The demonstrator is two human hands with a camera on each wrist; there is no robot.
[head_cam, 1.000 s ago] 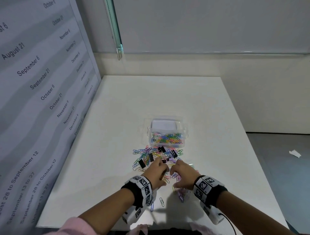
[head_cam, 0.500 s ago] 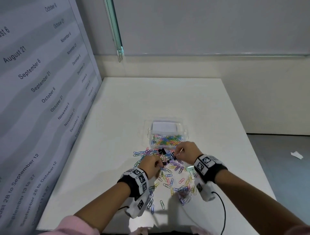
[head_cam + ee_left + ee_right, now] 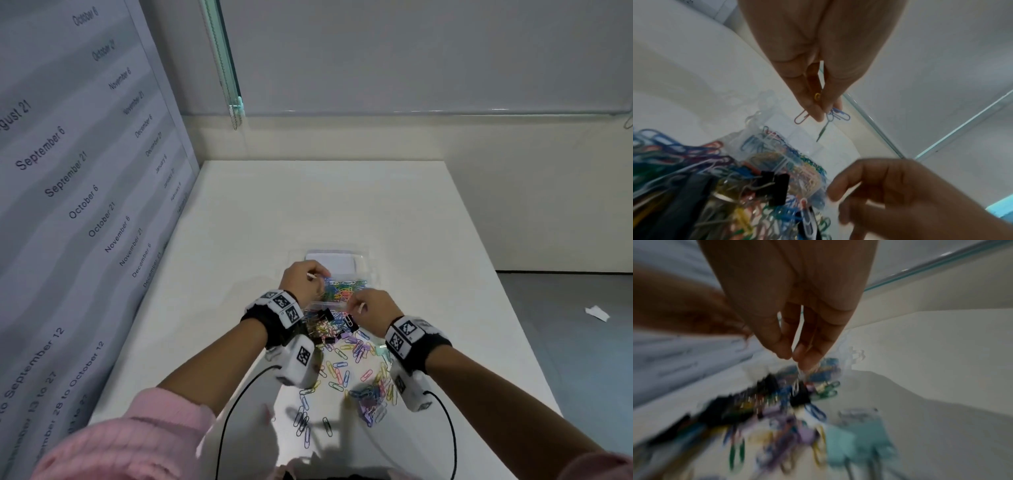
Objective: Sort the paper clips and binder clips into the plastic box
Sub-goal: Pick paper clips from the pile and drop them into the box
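Both hands are over the box [image 3: 368,270], which stands in the middle of the head view on the white table [image 3: 239,222]. The left hand [image 3: 301,279] is at the left side of the box and pinches a few paper clips [image 3: 831,114] between thumb and fingertips; in the left wrist view a red one, blue ones and a yellow one hang from the pinch, above the near compartment. The right hand [image 3: 373,306] is at the near wall of the box with its fingertips [image 3: 805,360] pressed together. Its own view is blurred, so I cannot tell if it holds a clip. The near compartment already has many coloured clips. The far compartment, higher in the frame, looks white, and I see no clips inside it. I judge that the task is only partly done. Many loose clips [image 3: 346,373] lie on the table below the box, down to the lower middle of the frame. The black binder clips [image 3: 322,313] lie just below the near wall, and none of them seems to be in the box yet. So most of the sorting is still left.
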